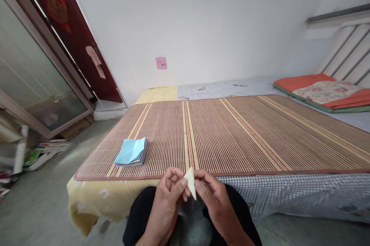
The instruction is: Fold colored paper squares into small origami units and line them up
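Between my two hands is a small piece of pale yellow folded paper (pixel 190 183), narrow and pointed at top and bottom. My left hand (pixel 170 190) pinches its left side between thumb and fingers. From the right, my right hand (pixel 211 192) pinches the opposite edge. Both hands are just in front of the mat's near edge, above my lap. A stack of blue paper (pixel 131 151) lies on the mat to the left, its top sheet lifted a little at one corner.
A striped bamboo mat (pixel 237 134) covers the bed. An orange folded quilt (pixel 326 90) lies at the far right by the white bed rail. A pink note (pixel 161 63) is stuck on the wall. At the left are a dark red door (pixel 78 42) and papers on the floor.
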The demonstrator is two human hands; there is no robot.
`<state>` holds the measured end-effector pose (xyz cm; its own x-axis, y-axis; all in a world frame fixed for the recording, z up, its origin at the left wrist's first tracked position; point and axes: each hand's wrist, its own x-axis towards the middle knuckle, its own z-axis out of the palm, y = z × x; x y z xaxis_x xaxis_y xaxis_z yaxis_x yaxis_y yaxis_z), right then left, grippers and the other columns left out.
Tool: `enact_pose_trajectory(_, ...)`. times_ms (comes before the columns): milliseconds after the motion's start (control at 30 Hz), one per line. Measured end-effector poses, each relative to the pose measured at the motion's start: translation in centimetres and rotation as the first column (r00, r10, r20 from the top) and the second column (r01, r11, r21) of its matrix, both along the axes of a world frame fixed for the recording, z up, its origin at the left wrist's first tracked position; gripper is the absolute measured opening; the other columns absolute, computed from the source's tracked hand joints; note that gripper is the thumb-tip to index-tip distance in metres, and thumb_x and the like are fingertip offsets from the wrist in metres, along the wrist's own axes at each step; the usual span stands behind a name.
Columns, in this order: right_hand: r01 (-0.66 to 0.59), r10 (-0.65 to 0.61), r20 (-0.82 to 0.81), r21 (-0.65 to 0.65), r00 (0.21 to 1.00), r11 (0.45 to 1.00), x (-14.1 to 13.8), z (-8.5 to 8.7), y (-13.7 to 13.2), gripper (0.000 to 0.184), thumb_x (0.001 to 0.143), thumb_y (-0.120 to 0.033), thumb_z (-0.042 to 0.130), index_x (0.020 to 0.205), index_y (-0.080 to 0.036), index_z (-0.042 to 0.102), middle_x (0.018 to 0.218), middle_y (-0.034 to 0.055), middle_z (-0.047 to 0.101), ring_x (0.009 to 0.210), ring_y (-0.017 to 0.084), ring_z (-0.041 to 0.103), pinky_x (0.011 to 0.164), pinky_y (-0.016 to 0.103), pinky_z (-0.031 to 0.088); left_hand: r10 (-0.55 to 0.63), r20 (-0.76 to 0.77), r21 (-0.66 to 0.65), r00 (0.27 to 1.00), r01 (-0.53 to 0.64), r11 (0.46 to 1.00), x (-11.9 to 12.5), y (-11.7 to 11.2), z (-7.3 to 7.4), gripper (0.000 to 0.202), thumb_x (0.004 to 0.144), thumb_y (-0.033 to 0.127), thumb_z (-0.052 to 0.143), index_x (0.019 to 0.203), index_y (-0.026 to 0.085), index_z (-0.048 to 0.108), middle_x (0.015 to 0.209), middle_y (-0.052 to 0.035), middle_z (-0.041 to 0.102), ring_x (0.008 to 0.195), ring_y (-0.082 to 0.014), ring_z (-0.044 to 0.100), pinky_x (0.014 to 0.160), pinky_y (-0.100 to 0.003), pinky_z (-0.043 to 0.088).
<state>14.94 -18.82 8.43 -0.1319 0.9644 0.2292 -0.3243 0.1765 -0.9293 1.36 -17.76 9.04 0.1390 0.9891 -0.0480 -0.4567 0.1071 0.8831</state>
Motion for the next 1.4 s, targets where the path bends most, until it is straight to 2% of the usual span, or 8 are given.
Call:
enact_pose_trajectory(267, -0.077, 0.077, -0.094, 0.002, 0.993, 0.997, -0.3, -0.3, 0.3, 0.019, 0.098, -0.038, 0.061, 0.097, -0.021, 0.069, 0.077, 0.0013, 0.068, 0.074, 0.017, 0.063, 0.073, 0.028, 0.049, -0.068, 0.058, -0.055, 0.996, 0.071, 0.996, -0.7, 0.4, 0.3, 0.023, 0.081, 0.027, 0.082, 0.078, 0.016, 0.061, 0.061, 0.0033, 0.06, 0.056, -0.0073, 0.05, 0.056, -0.018, 0.04)
enact_pose_trajectory(667, -0.146, 0.127, -0.248, -0.06, 0.96, 0.987, -1.0, -1.7, 0.6, 0.021, 0.1, -0.038, 0.06, 0.095, -0.019, 0.068, 0.076, 0.0017, 0.064, 0.072, 0.015, 0.06, 0.073, 0.029, 0.049, -0.085, 0.023, 0.013, 0.996, 0.084, 0.996, -1.0, 0.1, 0.5, 0.023, 0.083, 0.028, 0.079, 0.079, 0.017, 0.06, 0.065, 0.0017, 0.063, 0.059, -0.0094, 0.053, 0.059, -0.021, 0.042)
enact_pose_trajectory(767, -0.084, 0.078, -0.131, -0.041, 0.988, 0.996, -0.8, -1.2, 0.2, 0.023, 0.1, -0.037, 0.058, 0.09, -0.019, 0.067, 0.073, 0.001, 0.064, 0.068, 0.015, 0.06, 0.07, 0.027, 0.049, -0.082, -0.027, 0.037, 0.996, 0.083, 0.996, -1.5, 0.2, 0.1, 0.021, 0.084, 0.029, 0.078, 0.08, 0.017, 0.061, 0.063, 0.0019, 0.064, 0.056, -0.0085, 0.052, 0.057, -0.019, 0.04)
enact_pose_trajectory(900, 0.137, -0.153, 0.185, 0.094, 0.971, 0.986, -0.3, -0.7, 0.0, 0.015, 0.099, -0.031, 0.057, 0.095, -0.02, 0.067, 0.075, 0.0005, 0.066, 0.068, 0.015, 0.063, 0.065, 0.024, 0.051, 0.012, -0.222, 0.09, 0.975, 0.009, 0.996, -1.6, 0.0, -0.3, 0.021, 0.086, 0.033, 0.075, 0.085, 0.017, 0.063, 0.064, 0.0008, 0.066, 0.058, -0.0112, 0.057, 0.059, -0.022, 0.044)
enact_pose_trajectory(1000, 0.262, -0.365, 0.332, 0.317, 0.869, 0.911, -0.3, -1.0, 0.1, 0.011, 0.095, -0.021, 0.057, 0.101, -0.021, 0.066, 0.083, 0.0013, 0.069, 0.074, 0.016, 0.068, 0.069, 0.025, 0.054, 0.113, -0.333, 0.128, 0.936, -0.074, 0.989, -1.1, -0.3, -0.4, 0.022, 0.085, 0.036, 0.076, 0.09, 0.017, 0.065, 0.069, 0.0003, 0.067, 0.065, -0.0135, 0.06, 0.064, -0.024, 0.047)
enact_pose_trajectory(1133, 0.345, -0.615, 0.334, 0.595, 0.715, 0.725, -0.7, -1.4, 0.3, 0.016, 0.094, -0.013, 0.055, 0.103, -0.021, 0.064, 0.086, 0.0022, 0.067, 0.073, 0.015, 0.066, 0.068, 0.024, 0.055, 0.172, -0.371, 0.163, 0.913, -0.118, 0.98, -0.2, -0.8, -0.6, 0.028, 0.081, 0.037, 0.079, 0.097, 0.019, 0.064, 0.074, 0.0008, 0.066, 0.07, -0.0157, 0.06, 0.066, -0.025, 0.048)
enact_pose_trajectory(1267, 0.351, -0.71, 0.309, 0.703, 0.633, 0.619, -0.9, -1.6, 0.3, 0.019, 0.095, -0.007, 0.053, 0.107, -0.019, 0.062, 0.089, 0.0041, 0.068, 0.08, 0.016, 0.068, 0.072, 0.025, 0.057, 0.244, -0.465, 0.226, 0.851, -0.153, 0.962, 0.1, -1.1, -0.9, 0.026, 0.086, 0.037, 0.073, 0.105, 0.02, 0.066, 0.079, -0.0008, 0.067, 0.072, -0.0161, 0.061, 0.069, -0.025, 0.049)
enact_pose_trajectory(1400, 0.327, -0.768, 0.303, 0.772, 0.565, 0.545, -0.5, -1.8, 0.7, 0.019, 0.095, -0.006, 0.055, 0.11, -0.017, 0.061, 0.089, 0.0055, 0.068, 0.081, 0.017, 0.068, 0.073, 0.027, 0.057, 0.31, -0.369, 0.264, 0.876, -0.221, 0.939, 0.5, -1.3, -1.3, 0.02, 0.089, 0.035, 0.07, 0.098, 0.022, 0.059, 0.091, -0.0036, 0.069, 0.081, -0.0178, 0.066, 0.074, -0.027, 0.053)
